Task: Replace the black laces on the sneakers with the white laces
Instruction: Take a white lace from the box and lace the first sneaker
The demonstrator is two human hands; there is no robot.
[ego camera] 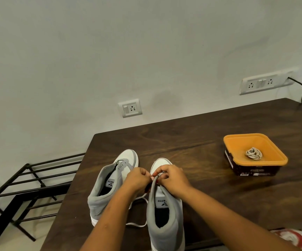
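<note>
Both sneakers stand on the desk (pixel 201 151) with heels toward me and toes to the wall, so the eyelets face up where I can work them. Left grip (pixel 137 179) and right grip (pixel 173 178) are both closed in pinches, knuckles nearly touching, over the throat of the right sneaker (pixel 166 220). I judge one is on each side to keep the two ends even while threading. What the fingertips pinch is mostly hidden (I take it to be the lace (pixel 137 225), since a white run of it comes out from under my left wrist). Its slack lies on the desk between the two sneakers, clear of the eyelets. Left sneaker (pixel 108 185): eyelets bare. No black lace in view. A bundle (pixel 253 153) of pale lace waits in the orange tub (pixel 237 140), well apart to the right, presumably for the left sneaker. Judgement: right sneaker part-laced, though I cannot tell how many rows; left not begun.
</note>
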